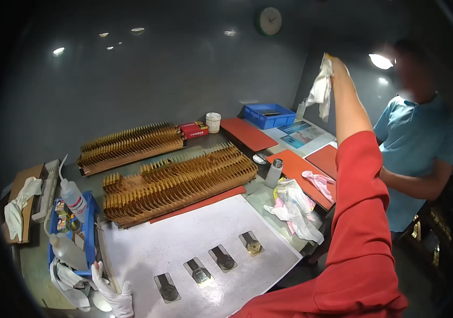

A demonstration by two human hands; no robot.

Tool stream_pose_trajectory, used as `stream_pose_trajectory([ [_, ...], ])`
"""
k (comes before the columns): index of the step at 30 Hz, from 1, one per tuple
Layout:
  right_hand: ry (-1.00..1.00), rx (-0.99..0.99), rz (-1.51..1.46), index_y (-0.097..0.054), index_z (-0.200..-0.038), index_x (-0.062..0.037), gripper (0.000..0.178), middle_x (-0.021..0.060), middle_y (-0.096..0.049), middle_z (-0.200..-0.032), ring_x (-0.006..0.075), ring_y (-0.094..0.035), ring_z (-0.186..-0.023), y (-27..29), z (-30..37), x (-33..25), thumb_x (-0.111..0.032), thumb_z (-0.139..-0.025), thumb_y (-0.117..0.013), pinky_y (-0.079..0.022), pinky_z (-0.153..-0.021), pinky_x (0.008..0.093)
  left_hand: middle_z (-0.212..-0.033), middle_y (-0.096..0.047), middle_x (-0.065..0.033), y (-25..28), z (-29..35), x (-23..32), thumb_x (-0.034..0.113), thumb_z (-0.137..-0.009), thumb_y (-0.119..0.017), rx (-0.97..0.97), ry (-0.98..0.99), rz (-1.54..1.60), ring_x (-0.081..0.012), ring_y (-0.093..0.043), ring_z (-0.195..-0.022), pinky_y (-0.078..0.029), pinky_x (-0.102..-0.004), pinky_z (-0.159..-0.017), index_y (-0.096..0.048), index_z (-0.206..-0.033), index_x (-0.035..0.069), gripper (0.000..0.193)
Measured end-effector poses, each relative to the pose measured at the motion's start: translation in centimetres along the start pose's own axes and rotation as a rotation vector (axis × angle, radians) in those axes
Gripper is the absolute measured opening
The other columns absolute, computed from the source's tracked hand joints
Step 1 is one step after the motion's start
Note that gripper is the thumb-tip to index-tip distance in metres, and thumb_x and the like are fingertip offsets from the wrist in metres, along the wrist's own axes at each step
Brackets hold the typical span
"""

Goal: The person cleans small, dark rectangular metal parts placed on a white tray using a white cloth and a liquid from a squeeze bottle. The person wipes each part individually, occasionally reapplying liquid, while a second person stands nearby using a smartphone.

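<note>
My right hand (pixel 335 64) is raised high at the upper right, arm stretched out in a red sleeve. Its closed fingers grip a limp white cloth (pixel 321 87) that hangs down. At the lower left, my left hand (pixel 114 296) wears a white glove, thumb and fingers apart, holding nothing. It is close to the blue basket (pixel 93 212) and some crumpled white cloths (pixel 70 281). On the white sheet (pixel 147 246) lie several small flat plates, each with a dark strip and a round end; the rightmost plate (pixel 251 244) has a gold-coloured round end.
Two long racks of thin brown slats, a near one (pixel 179 185) and a far one (pixel 131 146), stand behind the sheet. Squeeze bottles (pixel 73 199) fill the basket. At right are a glass bottle (pixel 274 172), rumpled cloths (pixel 295 209), red boards (pixel 303 172) and a person in blue (pixel 417 143).
</note>
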State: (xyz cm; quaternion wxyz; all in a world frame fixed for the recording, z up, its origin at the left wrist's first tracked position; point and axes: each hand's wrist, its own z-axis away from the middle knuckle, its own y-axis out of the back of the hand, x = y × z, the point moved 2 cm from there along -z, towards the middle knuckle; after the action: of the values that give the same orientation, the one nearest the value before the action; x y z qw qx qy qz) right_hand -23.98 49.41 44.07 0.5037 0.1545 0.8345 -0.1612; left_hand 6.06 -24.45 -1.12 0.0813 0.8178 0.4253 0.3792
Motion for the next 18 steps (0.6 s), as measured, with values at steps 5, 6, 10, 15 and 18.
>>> stream_pose_trajectory([
  [5, 0.022, 0.125, -0.156, -0.053, -0.064, -0.0094, 0.018, 0.0038, -0.051, -0.057, 0.0154, -0.047, -0.043, -9.2, 6.8, 1.1, -0.013, -0.081, -0.048, -0.039, -0.041, 0.0310, -0.134, -0.029, -0.0150, 1.6, 0.8, -1.2, 0.027, -0.074, -0.065, 0.030, 0.029, 0.010, -0.0296, -0.035, -0.121, -0.023, -0.0385, -0.101, -0.020, -0.134, 0.000, 0.080],
  [6, -0.039, 0.026, -0.098, -0.051, -0.061, -0.0104, 0.020, 0.0034, -0.050, -0.055, 0.0156, -0.045, -0.040, -8.9, 8.2, 1.4, -0.016, -0.081, -0.049, -0.036, -0.037, 0.0307, -0.134, -0.029, -0.0150, 1.3, 0.7, -1.2, 0.025, -0.074, -0.065, 0.035, 0.010, 0.048, -0.0294, -0.035, -0.121, -0.023, -0.0387, -0.101, -0.020, -0.134, -0.001, 0.079],
  [10, -0.153, -0.092, 0.032, -0.055, -0.068, -0.0081, 0.021, 0.0031, -0.052, -0.054, 0.0140, -0.050, -0.041, -11.0, 17.6, 3.5, -0.022, -0.082, -0.050, -0.040, -0.036, 0.0283, -0.135, -0.029, -0.0157, 1.0, 0.7, -0.6, 0.036, -0.075, -0.063, 0.007, -0.021, 0.038, -0.0305, -0.034, -0.121, -0.024, -0.0396, -0.102, -0.019, -0.135, -0.001, 0.083],
  [15, -0.297, -0.405, 0.148, -0.060, -0.080, -0.0083, 0.021, 0.0005, -0.056, -0.061, 0.0088, -0.053, -0.045, -7.8, 27.7, 9.2, -0.028, -0.083, -0.055, -0.045, -0.040, 0.0230, -0.135, -0.028, -0.0149, 0.4, 0.5, -1.0, 0.043, -0.076, -0.061, 0.018, -0.101, 0.065, -0.0303, -0.034, -0.122, -0.024, -0.0397, -0.101, -0.019, -0.135, -0.001, 0.085],
  [18, -0.294, -0.501, 0.465, -0.059, -0.091, -0.0056, 0.028, 0.0017, -0.059, -0.072, 0.0106, -0.056, -0.059, -6.0, 35.3, 11.1, -0.032, -0.086, -0.049, -0.046, -0.051, 0.0256, -0.135, -0.028, -0.0143, 0.4, 0.5, -0.8, 0.044, -0.074, -0.063, 0.023, -0.099, 0.080, -0.0296, -0.035, -0.122, -0.024, -0.0392, -0.101, -0.019, -0.135, -0.001, 0.087],
])
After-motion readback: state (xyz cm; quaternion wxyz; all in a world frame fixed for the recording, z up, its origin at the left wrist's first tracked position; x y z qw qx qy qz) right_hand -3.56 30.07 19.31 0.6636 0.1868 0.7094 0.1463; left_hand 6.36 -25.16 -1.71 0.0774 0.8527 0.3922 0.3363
